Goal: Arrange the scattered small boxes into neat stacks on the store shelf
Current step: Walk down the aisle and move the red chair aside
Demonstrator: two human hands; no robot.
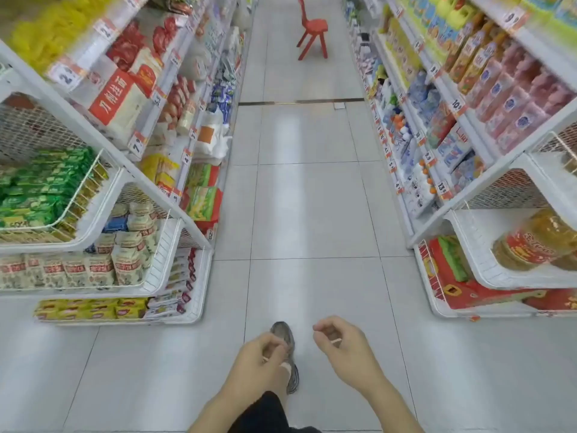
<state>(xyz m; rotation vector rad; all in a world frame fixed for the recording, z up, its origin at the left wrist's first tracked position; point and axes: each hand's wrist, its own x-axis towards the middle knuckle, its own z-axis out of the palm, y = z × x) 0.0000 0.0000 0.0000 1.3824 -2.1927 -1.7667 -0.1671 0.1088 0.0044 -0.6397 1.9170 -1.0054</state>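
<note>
I stand in a store aisle between two white shelf units. My left hand [260,359] and my right hand [342,343] hang low in front of me over the tiled floor, fingers loosely curled, holding nothing. Small boxes [175,295] lie stacked flat in the bottom basket of the left end shelf [199,295], beside yellow packets [93,309]. Both hands are well away from every shelf.
Wire baskets with green packets [37,189] and white bags [125,254] jut out on the left. On the right stand oil bottles [537,242] and red cartons [468,292]. A red chair [312,29] stands far down the aisle. My shoe [285,335] is below.
</note>
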